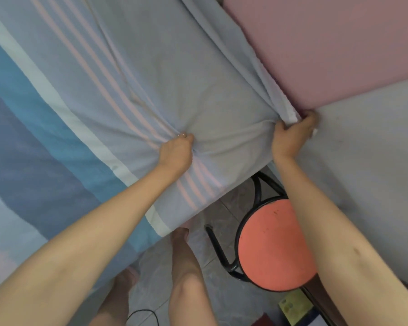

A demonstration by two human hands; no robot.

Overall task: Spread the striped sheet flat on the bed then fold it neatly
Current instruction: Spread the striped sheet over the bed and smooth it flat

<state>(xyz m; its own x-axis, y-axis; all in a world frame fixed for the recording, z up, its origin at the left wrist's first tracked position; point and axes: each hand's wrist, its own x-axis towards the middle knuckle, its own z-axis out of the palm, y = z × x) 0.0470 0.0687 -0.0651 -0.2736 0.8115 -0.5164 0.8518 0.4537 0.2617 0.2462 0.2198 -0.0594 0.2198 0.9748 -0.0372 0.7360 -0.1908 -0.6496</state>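
The striped sheet (85,95), grey-blue with pink, white and teal stripes, covers the bed and hangs over its near edge. My left hand (176,152) grips a bunch of the cloth by the pink stripes, and creases fan out from the fist. My right hand (292,135) grips the sheet's bunched edge at the bed's corner, where the cloth meets the pink surface (335,48). The sheet between both hands is drawn taut.
A stool with a round salmon seat (273,245) and black metal frame stands on the tiled floor just under my right forearm. A grey surface (368,156) lies to the right. My bare legs and a black cable (143,312) are below.
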